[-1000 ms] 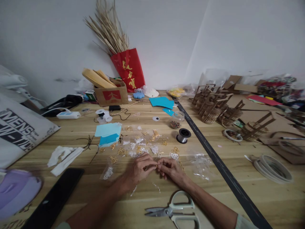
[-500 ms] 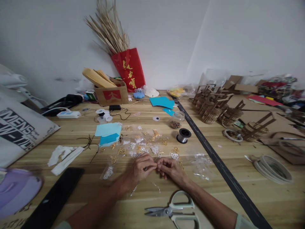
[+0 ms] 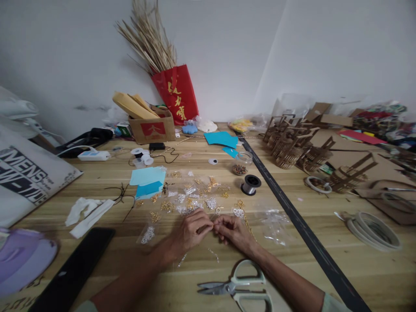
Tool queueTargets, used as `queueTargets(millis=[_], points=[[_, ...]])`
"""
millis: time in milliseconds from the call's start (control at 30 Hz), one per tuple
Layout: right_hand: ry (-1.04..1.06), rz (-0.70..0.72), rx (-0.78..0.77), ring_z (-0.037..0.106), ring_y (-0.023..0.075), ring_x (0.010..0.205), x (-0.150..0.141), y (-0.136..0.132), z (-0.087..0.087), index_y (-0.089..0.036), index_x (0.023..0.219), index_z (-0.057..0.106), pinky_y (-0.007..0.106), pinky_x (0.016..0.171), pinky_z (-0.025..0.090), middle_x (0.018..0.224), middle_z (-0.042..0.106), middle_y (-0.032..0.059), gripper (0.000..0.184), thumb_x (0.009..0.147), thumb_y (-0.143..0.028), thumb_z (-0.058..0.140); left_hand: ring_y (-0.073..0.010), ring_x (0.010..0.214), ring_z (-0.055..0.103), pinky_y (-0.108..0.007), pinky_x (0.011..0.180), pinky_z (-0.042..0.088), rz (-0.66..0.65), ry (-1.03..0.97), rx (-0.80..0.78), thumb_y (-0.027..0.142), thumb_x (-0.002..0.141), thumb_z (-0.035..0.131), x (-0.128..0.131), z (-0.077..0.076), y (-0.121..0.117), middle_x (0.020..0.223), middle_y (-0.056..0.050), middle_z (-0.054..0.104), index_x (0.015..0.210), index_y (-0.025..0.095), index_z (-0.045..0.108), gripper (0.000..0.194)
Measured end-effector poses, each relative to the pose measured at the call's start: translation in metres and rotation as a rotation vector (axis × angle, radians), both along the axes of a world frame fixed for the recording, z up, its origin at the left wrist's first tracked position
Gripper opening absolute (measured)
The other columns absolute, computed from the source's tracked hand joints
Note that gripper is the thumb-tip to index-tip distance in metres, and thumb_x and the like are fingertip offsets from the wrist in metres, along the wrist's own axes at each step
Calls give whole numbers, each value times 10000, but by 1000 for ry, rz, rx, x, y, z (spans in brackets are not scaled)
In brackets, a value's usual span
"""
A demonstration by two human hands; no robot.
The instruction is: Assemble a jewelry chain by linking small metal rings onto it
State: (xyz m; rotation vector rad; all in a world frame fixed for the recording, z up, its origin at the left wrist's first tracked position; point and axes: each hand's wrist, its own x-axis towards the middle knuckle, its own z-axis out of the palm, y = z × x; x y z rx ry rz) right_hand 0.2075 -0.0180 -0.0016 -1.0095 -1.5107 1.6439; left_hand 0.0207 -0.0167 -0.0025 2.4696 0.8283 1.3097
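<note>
My left hand [image 3: 196, 228] and my right hand [image 3: 231, 232] meet at the fingertips over the table, both closed in a pinch. Whatever lies between the fingers is too small to make out. Just below them, two short silver chain pieces [image 3: 213, 255] rest on the wood. Beyond my hands are small clear bags of silver and gold jewelry findings [image 3: 210, 203]. A gold chain [image 3: 248, 224] lies beside my right hand, close to some silver rings [image 3: 238, 212]. Scissors with pale handles [image 3: 238, 287] lie near my right forearm, their blades pointing left.
A wire spool [image 3: 250, 185] and a glass jar of beads [image 3: 240, 168] stand behind my hands. Small woven baskets [image 3: 289, 147] crowd the right side, past a dark strip [image 3: 302, 234]. To the left are a black slab [image 3: 74, 268], white cloth pieces [image 3: 89, 216] and blue paper [image 3: 147, 177].
Almost nothing differs. My hands stay pinched together at the same spot, with only a slight shift of the fingers.
</note>
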Motion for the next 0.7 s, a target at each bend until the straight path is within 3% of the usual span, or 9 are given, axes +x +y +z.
queueTargets(millis=[367,700], points=[[-15,17,11,510,81,470,1,-1,4,-157,773,608,196,433,423,621,577,-16,429,754,-579,679,-151,675,597,-269,639,489,33,-24,-52,116,854,617,-2,-3,2,689,-42,653,776,152,651,92],[31,20,33,457,72,466,1,-1,3,-168,742,541,182,425,376,592,498,-42,449,787,-603,641,-150,691,587,-275,666,484,28,-45,-83,106,852,609,-3,-1,2,698,-40,643,776,151,645,96]])
